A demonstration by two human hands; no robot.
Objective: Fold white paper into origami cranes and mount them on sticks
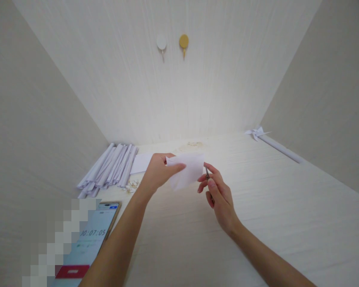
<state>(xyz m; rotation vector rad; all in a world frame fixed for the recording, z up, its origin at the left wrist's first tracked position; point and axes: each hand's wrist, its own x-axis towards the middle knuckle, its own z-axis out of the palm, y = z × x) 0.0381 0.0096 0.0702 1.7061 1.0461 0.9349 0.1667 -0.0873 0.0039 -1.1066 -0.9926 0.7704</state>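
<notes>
My left hand is closed on a folded piece of white paper and holds it up above the pale wooden desk. My right hand is just right of the paper, with fingers curled round a thin dark metal tool, perhaps small scissors. The tool's tip touches the paper's right edge.
A pile of rolled white paper sticks lies at the back left, with small pale bits and a flat sheet beside it. A phone showing a timer lies at the front left. A paper pinwheel rests at the back right. Two hooks hang on the wall.
</notes>
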